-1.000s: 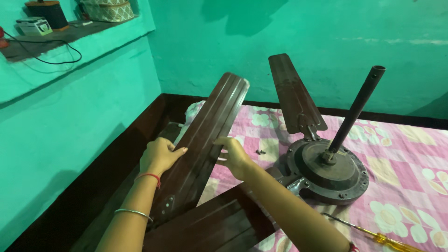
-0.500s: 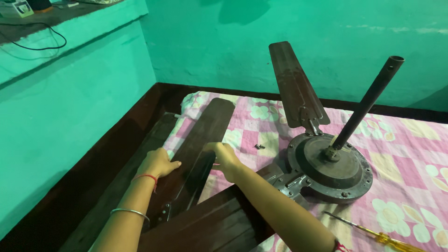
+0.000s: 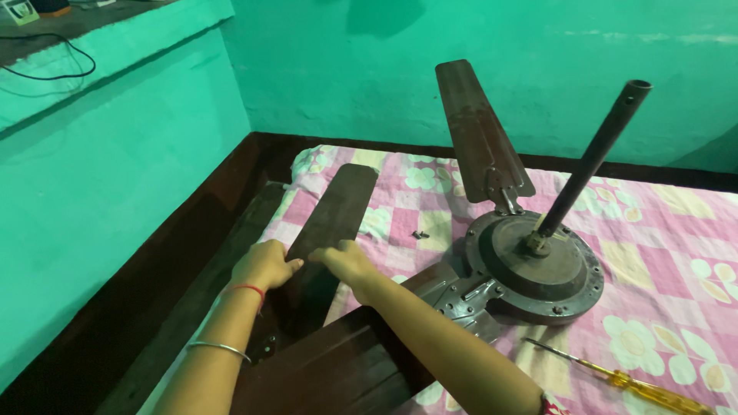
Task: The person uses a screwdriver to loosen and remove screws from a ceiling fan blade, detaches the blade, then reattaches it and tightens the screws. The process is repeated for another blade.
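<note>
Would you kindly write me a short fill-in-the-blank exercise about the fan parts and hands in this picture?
1. Both hands, the left hand and the right hand, rest on a loose brown fan ____.
2. The fan motor lies on a checked cloth of pink and ____.
3. The screwdriver near the motor has a ____ handle.
4. The downrod rising from the motor is ____, not upright.

Missing words: blade; yellow; yellow; tilted

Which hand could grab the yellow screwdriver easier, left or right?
Probably the right hand. Both hands rest on the loose brown fan blade, but the yellow screwdriver lies on the checked cloth on the person's right, beside the fan motor. The left hand would have to cross over.
</note>
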